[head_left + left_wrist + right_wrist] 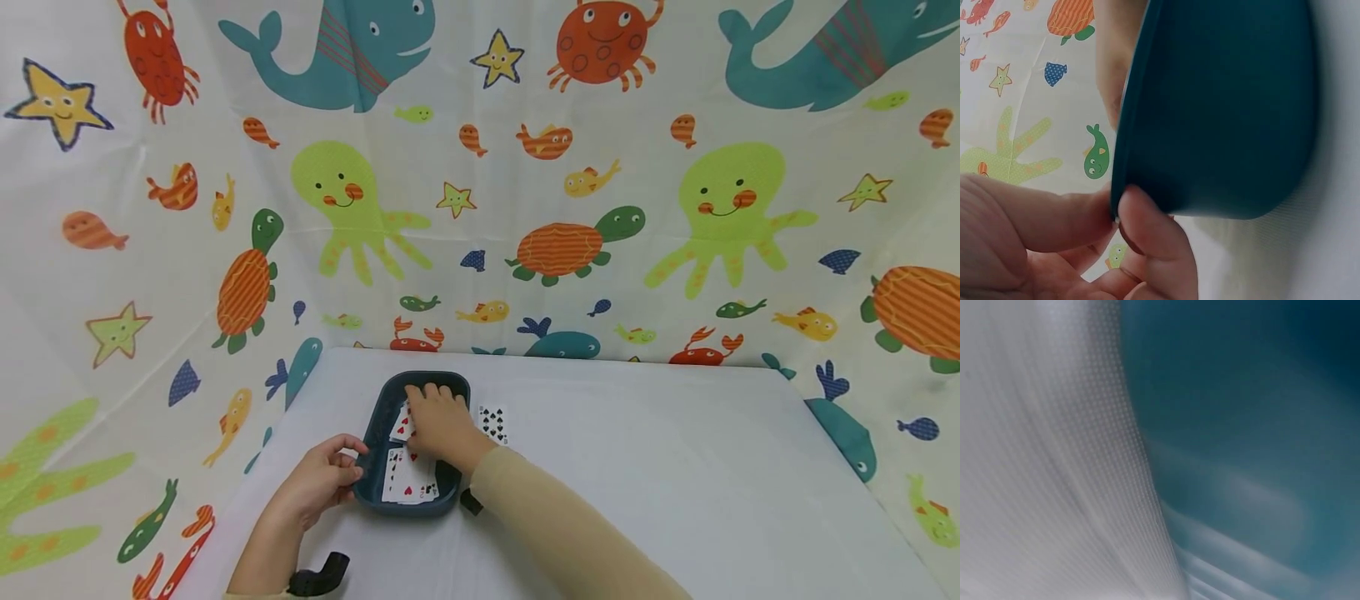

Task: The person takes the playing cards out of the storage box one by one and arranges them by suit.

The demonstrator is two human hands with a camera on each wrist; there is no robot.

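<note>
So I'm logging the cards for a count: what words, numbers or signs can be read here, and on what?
No words or brand names show anywhere.
Card on the table: black spade pips; corner number too small to read.
Cards in the tray: red heart pips; corner numbers too small to read.
Right wrist view: too blurred to show any text.

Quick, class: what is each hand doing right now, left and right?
Left hand: pinches the rim of the tray.
Right hand: in the tray, resting on the cards; grip cannot be told.
</note>
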